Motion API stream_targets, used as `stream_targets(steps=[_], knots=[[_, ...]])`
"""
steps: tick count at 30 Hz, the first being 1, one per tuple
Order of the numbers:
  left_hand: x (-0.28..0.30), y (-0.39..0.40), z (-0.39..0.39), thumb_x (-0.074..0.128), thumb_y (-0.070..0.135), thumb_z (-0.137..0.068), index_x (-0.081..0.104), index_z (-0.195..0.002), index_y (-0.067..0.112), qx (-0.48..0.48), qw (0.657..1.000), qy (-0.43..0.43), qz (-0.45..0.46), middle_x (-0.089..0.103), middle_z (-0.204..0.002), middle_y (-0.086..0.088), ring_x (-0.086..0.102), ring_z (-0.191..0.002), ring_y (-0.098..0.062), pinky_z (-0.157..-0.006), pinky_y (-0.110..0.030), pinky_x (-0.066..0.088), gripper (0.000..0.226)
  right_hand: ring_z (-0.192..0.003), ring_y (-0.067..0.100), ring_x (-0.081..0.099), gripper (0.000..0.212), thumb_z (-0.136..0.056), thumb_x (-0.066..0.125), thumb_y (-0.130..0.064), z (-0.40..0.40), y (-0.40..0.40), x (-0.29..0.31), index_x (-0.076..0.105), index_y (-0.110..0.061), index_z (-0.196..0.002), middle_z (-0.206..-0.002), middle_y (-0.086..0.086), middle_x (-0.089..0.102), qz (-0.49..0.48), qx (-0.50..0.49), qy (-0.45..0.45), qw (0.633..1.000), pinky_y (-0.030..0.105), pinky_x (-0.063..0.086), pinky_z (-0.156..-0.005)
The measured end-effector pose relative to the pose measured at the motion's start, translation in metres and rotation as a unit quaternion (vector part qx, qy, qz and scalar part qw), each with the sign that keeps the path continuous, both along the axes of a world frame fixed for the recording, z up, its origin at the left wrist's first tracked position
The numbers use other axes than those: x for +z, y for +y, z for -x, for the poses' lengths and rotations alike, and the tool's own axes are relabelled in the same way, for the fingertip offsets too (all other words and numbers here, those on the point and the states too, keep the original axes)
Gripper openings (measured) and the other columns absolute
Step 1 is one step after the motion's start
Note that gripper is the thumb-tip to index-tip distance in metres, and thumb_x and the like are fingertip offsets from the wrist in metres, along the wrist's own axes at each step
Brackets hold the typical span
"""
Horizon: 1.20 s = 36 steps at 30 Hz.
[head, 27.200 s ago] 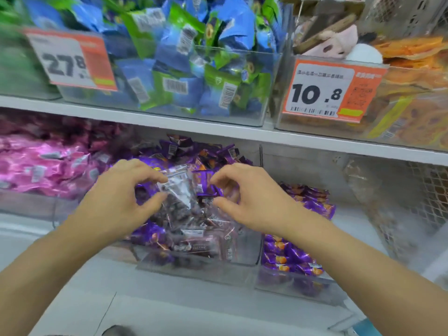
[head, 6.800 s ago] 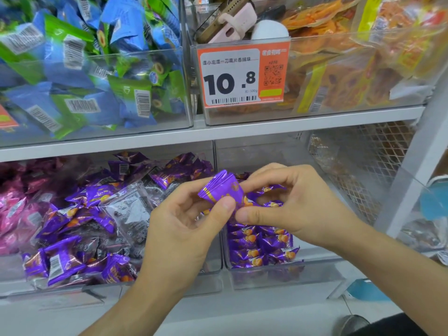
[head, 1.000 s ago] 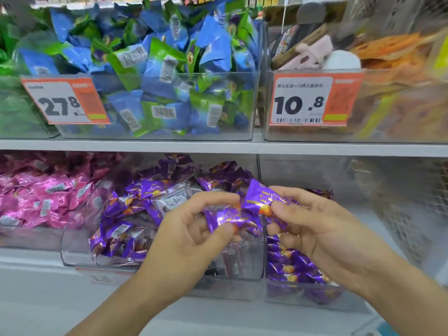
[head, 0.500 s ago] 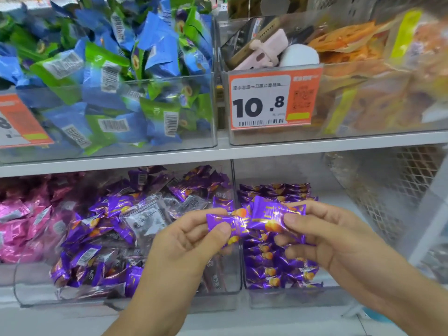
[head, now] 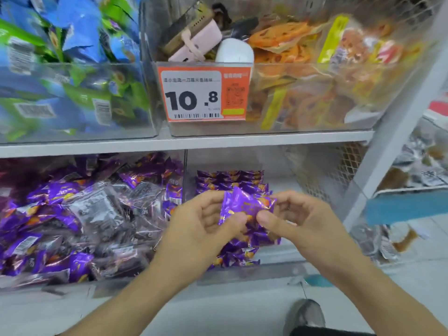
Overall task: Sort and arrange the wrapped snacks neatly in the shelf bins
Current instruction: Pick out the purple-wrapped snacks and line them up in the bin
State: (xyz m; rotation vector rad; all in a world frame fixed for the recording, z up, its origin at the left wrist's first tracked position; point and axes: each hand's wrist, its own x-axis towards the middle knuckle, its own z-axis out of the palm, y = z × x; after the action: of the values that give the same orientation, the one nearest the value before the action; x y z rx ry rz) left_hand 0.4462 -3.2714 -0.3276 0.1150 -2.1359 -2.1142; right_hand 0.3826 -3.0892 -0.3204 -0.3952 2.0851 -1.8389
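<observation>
Both my hands hold purple wrapped snacks (head: 247,206) in front of the lower shelf. My left hand (head: 201,229) pinches them from the left, my right hand (head: 298,221) pinches them from the right. Right behind them stands a clear bin (head: 271,270) with purple snacks stacked in neat rows (head: 230,180). The clear bin to its left (head: 114,284) holds a loose jumble of purple snacks and clear packs of dark snacks (head: 97,212).
The upper shelf (head: 194,141) carries a bin of blue and green packs (head: 72,93) and a bin of orange packs with a 10.8 price tag (head: 203,95). A white shelf post (head: 397,132) rises at the right, with wire mesh behind it. My shoe (head: 305,316) shows at the bottom.
The view has swung right and drawn closer to the right bin. My hands have come together, bunching the purple snacks between them over that bin.
</observation>
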Motion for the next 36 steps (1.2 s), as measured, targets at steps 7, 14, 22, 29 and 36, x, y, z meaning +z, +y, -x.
stream_targets(steps=[7,14,22,29,36], knots=[[0.006,0.009,-0.014,0.078,0.001,-0.076,0.068,-0.109,0.014,-0.012,0.999,-0.035,0.022,0.075,-0.103,-0.001,0.071,-0.096,-0.018,-0.082,-0.024,0.056,0.036,-0.07,0.019,0.063,0.034,-0.059,0.09,-0.028,0.011,0.024,0.005,0.078,-0.015,-0.088,-0.085,0.021,0.072,-0.096,0.121,-0.031,0.988,0.041,0.051,-0.074],[0.004,0.014,-0.007,0.083,0.014,-0.071,0.07,-0.109,0.02,-0.037,0.996,-0.035,0.068,0.075,-0.1,0.002,0.071,-0.091,-0.016,-0.081,-0.025,0.056,0.041,-0.063,0.021,0.062,0.028,-0.056,0.09,-0.033,0.011,0.026,0.005,0.079,-0.026,-0.081,-0.073,0.01,0.073,-0.128,0.102,-0.005,0.987,0.045,0.053,-0.069],[-0.008,0.0,-0.003,0.087,0.021,-0.065,0.07,-0.095,0.035,-0.05,0.992,-0.041,0.107,0.073,-0.09,0.003,0.068,-0.075,-0.015,-0.072,-0.028,0.056,0.038,-0.074,0.016,0.068,0.033,-0.068,0.091,-0.016,-0.007,0.021,-0.018,0.071,-0.026,-0.093,-0.09,0.0,0.071,-0.109,0.059,-0.008,0.992,0.034,0.058,-0.072],[0.002,0.014,-0.001,0.081,0.012,-0.074,0.073,-0.096,0.033,-0.093,0.983,0.026,0.154,0.074,-0.092,0.007,0.07,-0.083,-0.017,-0.077,-0.028,0.056,0.031,-0.11,0.027,0.064,0.059,-0.071,0.087,-0.013,-0.001,0.04,-0.016,0.064,-0.017,-0.125,-0.12,0.004,0.068,-0.024,0.155,0.027,0.987,0.043,0.055,-0.093],[-0.014,0.014,0.003,0.071,0.046,-0.081,0.069,-0.107,0.033,-0.068,0.938,0.113,0.32,0.062,-0.093,0.011,0.062,-0.084,-0.013,-0.074,-0.03,0.052,0.03,-0.087,0.026,0.07,0.04,-0.067,0.089,-0.009,0.014,0.044,-0.017,0.07,-0.017,-0.101,-0.096,0.003,0.073,-0.096,0.133,0.11,0.98,0.05,0.056,-0.078]])
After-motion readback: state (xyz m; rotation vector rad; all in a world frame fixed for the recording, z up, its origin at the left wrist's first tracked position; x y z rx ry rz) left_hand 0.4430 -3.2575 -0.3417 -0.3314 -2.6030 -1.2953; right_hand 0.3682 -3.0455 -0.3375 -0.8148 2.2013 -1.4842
